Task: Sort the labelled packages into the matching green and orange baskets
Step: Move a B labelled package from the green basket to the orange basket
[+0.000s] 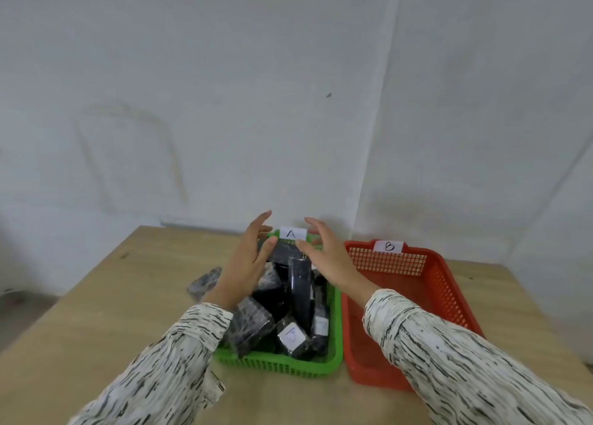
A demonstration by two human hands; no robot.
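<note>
A green basket with a white tag marked A at its far rim is heaped with several black plastic-wrapped packages. One package near the front shows a white label that reads B. To its right stands an orange basket tagged B, with nothing visible inside. Another wrapped package lies on the table left of the green basket. My left hand and my right hand hover over the far end of the green basket, fingers spread, holding nothing.
The baskets stand side by side on a wooden table set against a white wall corner. The table's left edge drops to the floor at the far left. My patterned sleeves cover the near part of the table.
</note>
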